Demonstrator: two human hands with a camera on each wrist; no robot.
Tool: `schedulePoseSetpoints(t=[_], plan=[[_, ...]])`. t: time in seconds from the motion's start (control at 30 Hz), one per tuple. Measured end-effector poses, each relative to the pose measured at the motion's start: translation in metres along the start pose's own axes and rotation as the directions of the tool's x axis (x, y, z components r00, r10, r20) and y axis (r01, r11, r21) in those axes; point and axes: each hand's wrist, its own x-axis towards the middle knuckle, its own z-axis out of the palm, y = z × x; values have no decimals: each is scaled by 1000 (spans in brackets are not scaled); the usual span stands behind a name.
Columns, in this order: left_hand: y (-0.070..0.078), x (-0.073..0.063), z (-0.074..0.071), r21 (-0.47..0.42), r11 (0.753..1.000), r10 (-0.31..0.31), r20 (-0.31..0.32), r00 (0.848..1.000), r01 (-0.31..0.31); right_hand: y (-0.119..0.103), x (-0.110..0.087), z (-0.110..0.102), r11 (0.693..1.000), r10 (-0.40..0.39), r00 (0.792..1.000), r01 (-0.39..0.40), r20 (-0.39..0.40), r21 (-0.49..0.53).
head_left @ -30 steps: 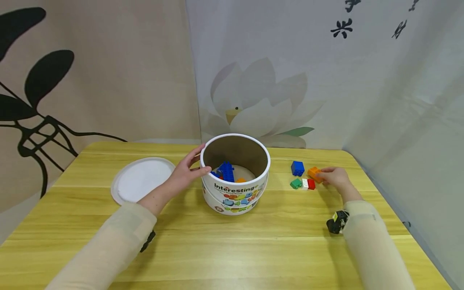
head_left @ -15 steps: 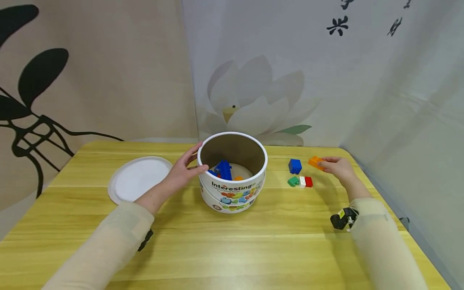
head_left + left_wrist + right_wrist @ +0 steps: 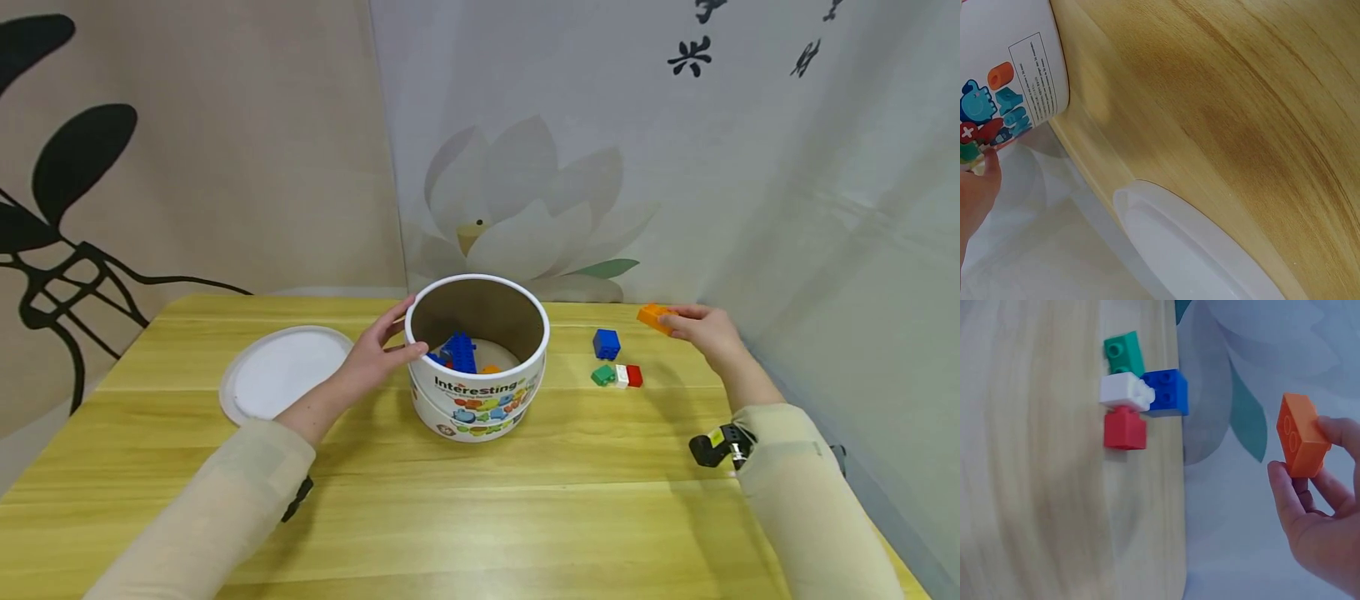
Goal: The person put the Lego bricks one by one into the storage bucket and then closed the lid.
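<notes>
An orange toy building brick (image 3: 654, 317) is pinched between the thumb and fingers of my right hand (image 3: 705, 331), raised above the table's back right part. The right wrist view shows the brick (image 3: 1304, 436) with its round studs and the fingertips at its edges. My left hand (image 3: 375, 354) grips the rim of a white printed bucket (image 3: 480, 417), thumb over the near side and fingers outside. Inside the bucket lie a dark blue piece (image 3: 461, 352) and some orange bits. Left of the orange brick, on the table, are a blue brick (image 3: 607, 344), a green one (image 3: 603, 375), a white one (image 3: 622, 377) and a red one (image 3: 634, 376).
A round white lid (image 3: 285, 371) lies on the wooden table (image 3: 495, 517) left of the bucket. Fabric with printed leaves and a flower (image 3: 525, 200) hangs behind the table's back edge. A black wrist camera (image 3: 716, 446) is on the right forearm.
My right hand has lifted the orange brick off the table, moving it up and slightly back, away from the other bricks. The left hand stays on the bucket rim.
</notes>
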Motion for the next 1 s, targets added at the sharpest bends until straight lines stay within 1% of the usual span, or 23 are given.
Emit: schedulePoseSetpoints(t=[0.13, 0.33, 0.53, 0.83, 1.0], plan=[[-1, 0, -1, -4, 1000, 7, -2, 1000, -7, -10, -2, -1, 999, -26, 1000, 25, 18, 26], [-1, 2, -1, -12, 1000, 12, -8, 1000, -12, -24, -3, -1, 998, -39, 999, 37, 38, 49], [-2, 3, -1, -22, 999, 25, -5, 1000, -25, -41, -8, 3, 992, -89, 993, 81, 73, 101], [-3, 2, -1, -21, 999, 36, 3, 999, -36, -71, -14, 18, 983, -154, 981, 139, 118, 124], [-4, 2, 0, -24, 999, 37, 8, 999, -36, -86, -17, 31, 981, -184, 973, 172, 137, 95]])
